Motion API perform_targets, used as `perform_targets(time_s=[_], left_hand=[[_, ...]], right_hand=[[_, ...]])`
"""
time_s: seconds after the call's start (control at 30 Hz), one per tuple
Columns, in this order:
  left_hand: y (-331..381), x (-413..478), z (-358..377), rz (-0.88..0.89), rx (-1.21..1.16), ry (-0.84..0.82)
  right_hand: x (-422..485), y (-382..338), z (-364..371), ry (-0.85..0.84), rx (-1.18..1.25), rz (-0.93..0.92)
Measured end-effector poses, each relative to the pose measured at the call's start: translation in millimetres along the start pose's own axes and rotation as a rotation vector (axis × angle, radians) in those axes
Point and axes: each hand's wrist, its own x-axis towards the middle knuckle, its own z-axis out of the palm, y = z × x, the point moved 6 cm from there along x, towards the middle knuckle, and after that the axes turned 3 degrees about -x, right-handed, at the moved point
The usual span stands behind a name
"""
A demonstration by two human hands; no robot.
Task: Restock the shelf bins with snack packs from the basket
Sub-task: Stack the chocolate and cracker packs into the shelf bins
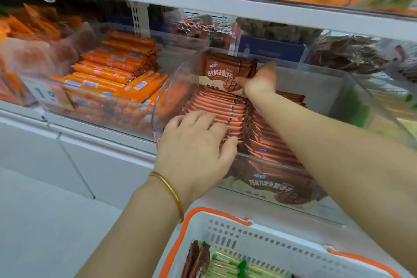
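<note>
Two hands work in the clear plastic shelf bin (338,88): our right hand (259,82) curls its fingers round upright brown chocolate wafer packs (225,72) at the back, while our left hand (196,142) lies flat, fingers relaxed, on the front rows. Below us sits the white orange-handled basket (270,232).

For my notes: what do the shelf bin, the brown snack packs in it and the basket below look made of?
Shelf bin: clear rigid plastic, likely acrylic; packs show through its glossy walls. Brown snack packs: plastic or foil film, judging by shiny highlights along their edges. Basket: white moulded plastic, matte, slotted walls, orange handles.
</note>
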Motion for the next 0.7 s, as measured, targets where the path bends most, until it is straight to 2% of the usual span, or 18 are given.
perform_targets(time_s=[0.13,0.23,0.37,0.43,0.5,0.57,0.63,0.7], left_hand=[[-1,-1,-2,0.028,-0.015,0.073],[4,-4,-11,0.084,-0.067,0.185],[32,-29,-26,0.224,-0.090,0.321],[48,-42,-27,0.278,-0.083,0.322],[62,-53,-12,0.333,-0.083,0.221],[77,-69,15,0.388,-0.056,0.050],[90,-94,46,0.432,-0.039,-0.144],[99,-119,72,0.427,-0.058,-0.308]], right_hand=[[-10,-4,-12,-0.010,0.032,0.032],[-37,-16,-41,-0.053,0.167,0.024],[-133,-12,-102,-0.244,0.372,-0.102],[-186,15,-127,-0.378,0.477,-0.113],[-225,63,-129,-0.532,0.466,-0.029],[-251,131,-112,-0.653,0.336,0.126],[-271,210,-86,-0.750,0.123,0.254],[-283,285,-57,-0.808,-0.188,0.238]])
